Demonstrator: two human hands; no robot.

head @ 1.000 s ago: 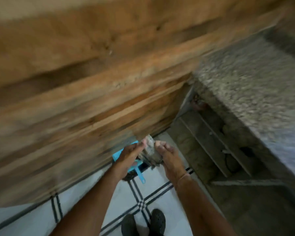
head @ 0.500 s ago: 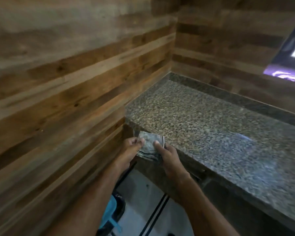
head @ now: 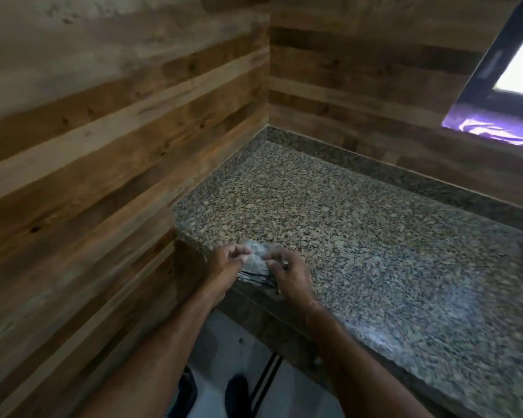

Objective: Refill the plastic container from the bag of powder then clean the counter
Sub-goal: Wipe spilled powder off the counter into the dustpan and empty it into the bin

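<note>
Both hands hold a small clear plastic bag (head: pixel 258 260), crumpled and pale, over the front left corner of the speckled granite counter (head: pixel 360 236). My left hand (head: pixel 228 263) pinches the bag's left edge between thumb and fingers. On the bag's right edge, my right hand (head: pixel 289 273) does the same. The bag's lower part looks dark and folded. No plastic container or powder shows in view.
Wooden plank walls (head: pixel 103 176) stand close on the left and behind the counter. A window (head: pixel 514 70) is at the upper right. Below the counter edge lie a white tiled floor (head: pixel 233 357) and dark shoes (head: pixel 236 390).
The view swung up from the floor and the shelves under the counter to the countertop. Both hands rose with the bag from near a blue object on the floor to the counter's front corner.
</note>
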